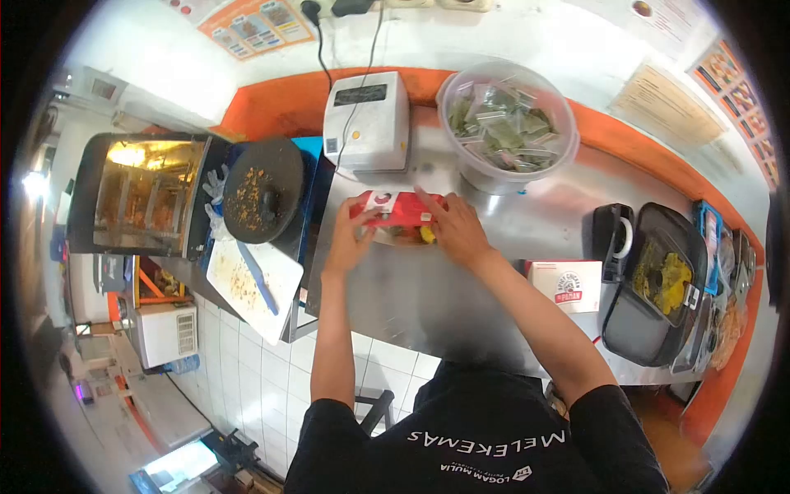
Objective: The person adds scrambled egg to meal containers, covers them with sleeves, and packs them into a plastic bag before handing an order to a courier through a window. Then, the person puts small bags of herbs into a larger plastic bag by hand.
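Note:
A food pack with a red and white label [393, 202] and a clear lower part is between my two hands, above the steel table [387, 288]. My left hand [350, 239] grips the pack's left end, with the thumb low and the fingers on the label. At the pack's right end, my right hand [457, 230] holds it with fingers over the top edge. Something yellow-green shows through the clear part near my right fingers. Behind the pack stands a white machine [368, 123], and a clear tub [510, 123] of small green packets is at its right.
On the right are a white and red box [564, 284], a black device [607, 243] and a black tray [650, 329] with yellow food. To the left lie a dark round lid [263, 189], a white board [239, 284] with a blue knife [258, 278], and a lit glass cabinet [148, 193].

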A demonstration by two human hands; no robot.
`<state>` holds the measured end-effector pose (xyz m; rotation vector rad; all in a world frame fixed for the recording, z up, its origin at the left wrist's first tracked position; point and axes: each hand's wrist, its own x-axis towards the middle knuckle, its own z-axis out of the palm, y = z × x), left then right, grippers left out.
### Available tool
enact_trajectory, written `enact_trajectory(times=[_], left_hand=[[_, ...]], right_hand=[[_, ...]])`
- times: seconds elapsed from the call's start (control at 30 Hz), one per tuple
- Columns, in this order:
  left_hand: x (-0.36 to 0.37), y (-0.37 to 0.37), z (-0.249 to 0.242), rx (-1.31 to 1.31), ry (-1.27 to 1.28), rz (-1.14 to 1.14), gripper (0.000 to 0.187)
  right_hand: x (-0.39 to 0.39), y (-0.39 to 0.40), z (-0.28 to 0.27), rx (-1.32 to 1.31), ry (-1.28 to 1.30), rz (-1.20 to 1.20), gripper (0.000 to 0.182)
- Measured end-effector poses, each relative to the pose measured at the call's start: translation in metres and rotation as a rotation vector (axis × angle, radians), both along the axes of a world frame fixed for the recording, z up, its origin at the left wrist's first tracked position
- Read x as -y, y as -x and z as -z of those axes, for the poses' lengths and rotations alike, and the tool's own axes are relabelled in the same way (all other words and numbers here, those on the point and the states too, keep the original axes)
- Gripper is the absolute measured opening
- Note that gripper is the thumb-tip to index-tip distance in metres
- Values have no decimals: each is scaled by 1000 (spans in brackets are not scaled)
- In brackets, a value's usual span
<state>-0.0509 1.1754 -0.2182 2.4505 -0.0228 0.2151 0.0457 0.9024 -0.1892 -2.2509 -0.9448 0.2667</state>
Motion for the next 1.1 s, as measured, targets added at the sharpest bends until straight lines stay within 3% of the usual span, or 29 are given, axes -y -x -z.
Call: enact_trajectory(times=[0.03, 0.13, 0.17, 0.2, 0.27, 0.33, 0.43, 0.53, 0.63, 0.73, 0.83, 0.93, 1.03, 1.1], left_hand=[[5, 9, 5, 21, -1, -14, 47], [16, 29, 29, -10, 85, -31, 47], [20, 37, 31, -50, 124, -35, 47], [28, 47, 28, -87, 161, -36, 46], [48, 71, 27, -137, 205, -49, 51], [74, 97, 29, -166, 221, -65, 62], [100, 108, 15, -253, 420, -164, 78], [101, 114, 27, -201, 413, -263, 87], [99, 118, 11, -139, 280, -243, 91], [105, 125, -12, -216, 381, -291, 86], [106, 142, 16, -144, 532, -311, 90], [112, 153, 28, -209, 896, -301, 97], [113, 158, 30, -193, 789, -213, 104], [111, 162, 23, -219, 563, -165, 108]], right_hand=[[-4, 3, 10, -56, 147, -41, 81], [0, 32, 67, -2, 128, -25, 80], [3, 42, 72, -160, -3, 26, 81], [6, 51, 75, -316, -135, 83, 82], [20, 77, 78, -322, -171, 80, 85], [41, 110, 79, -23, 22, -34, 88], [56, 136, 78, -303, -28, 19, 95], [57, 134, 78, -254, -121, 37, 91], [66, 122, 60, -471, -229, 48, 84], [72, 116, 42, -559, -247, 77, 76], [73, 120, 44, -510, -282, 57, 76], [73, 118, 50, -489, -368, 0, 79], [79, 118, 58, -592, -383, -64, 84], [85, 120, 60, -421, -183, -109, 88]])
